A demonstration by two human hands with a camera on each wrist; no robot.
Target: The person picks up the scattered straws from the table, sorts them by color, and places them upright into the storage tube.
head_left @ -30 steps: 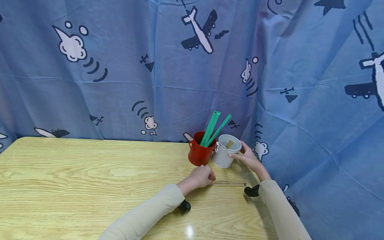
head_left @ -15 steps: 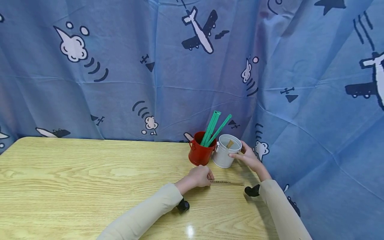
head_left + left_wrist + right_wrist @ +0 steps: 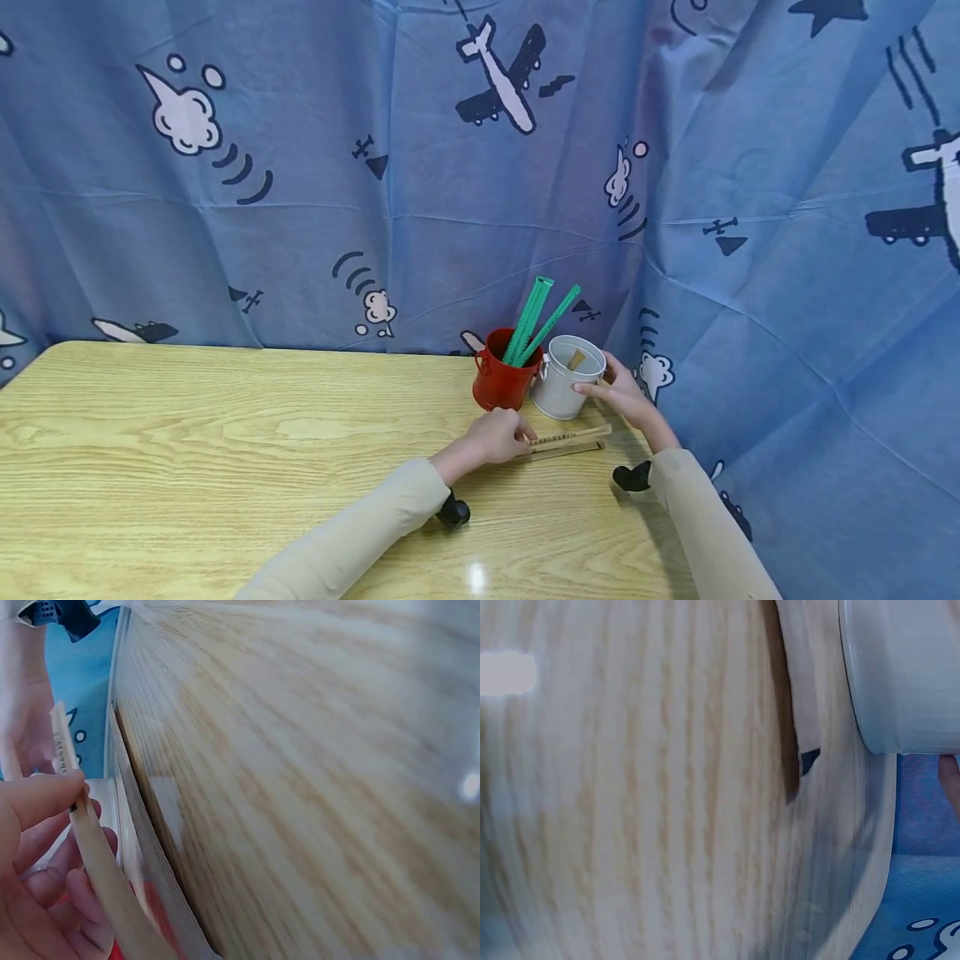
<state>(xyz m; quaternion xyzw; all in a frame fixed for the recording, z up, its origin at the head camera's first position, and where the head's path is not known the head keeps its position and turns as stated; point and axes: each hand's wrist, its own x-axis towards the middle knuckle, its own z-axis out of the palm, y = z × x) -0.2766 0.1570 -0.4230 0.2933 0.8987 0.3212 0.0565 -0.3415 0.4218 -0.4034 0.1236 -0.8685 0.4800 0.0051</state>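
My left hand (image 3: 495, 437) pinches a tan paper-wrapped straw (image 3: 573, 437) with dark printing, between thumb and index finger in the left wrist view. A second tan straw (image 3: 573, 451) with a dark tip runs just below it and low over the table; whether the hand holds it too is hidden. My right hand (image 3: 626, 402) grips the white bucket (image 3: 557, 393) at its right side, thumb on the near wall. Inside that bucket leans another tan strip (image 3: 575, 360). In the right wrist view the dark-tipped straw (image 3: 802, 682) lies beside the white bucket (image 3: 911, 682).
A red bucket (image 3: 497, 385) stands left of the white one, holding several green wrapped straws (image 3: 528, 321). Behind and to the right hangs a blue printed curtain (image 3: 300, 208). The wooden table (image 3: 225, 450) stretches away to the left.
My left hand has moved slightly away from me and left, and the tan straws' right ends have swung up toward the buckets, spreading apart. My right hand stays on the white bucket.
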